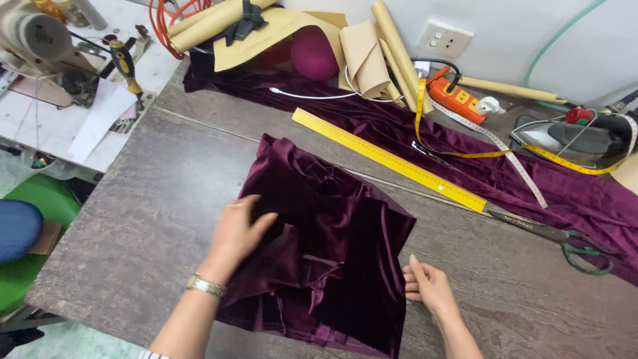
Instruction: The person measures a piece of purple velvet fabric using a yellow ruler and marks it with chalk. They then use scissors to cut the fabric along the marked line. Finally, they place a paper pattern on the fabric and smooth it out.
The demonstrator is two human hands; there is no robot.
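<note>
A grey work table [146, 199] fills the room's near side. On it, near the front edge, lies a folded piece of dark purple velvet [332, 226], its long axis running from far left to near right, one corner pointing far left. It looks like the smoothing-and-folding stage; the loose flap would want flattening next. The left hand [236, 233] rests on the cloth, fingers spread. The right hand [425, 284] pinches the right edge, fingers pressed together.

We see bare table [153, 199] left of the folded velvet [332, 246] and below the scissors [551, 236], while the ruler [389, 158] and tape measure [505, 149] block the far side.
</note>
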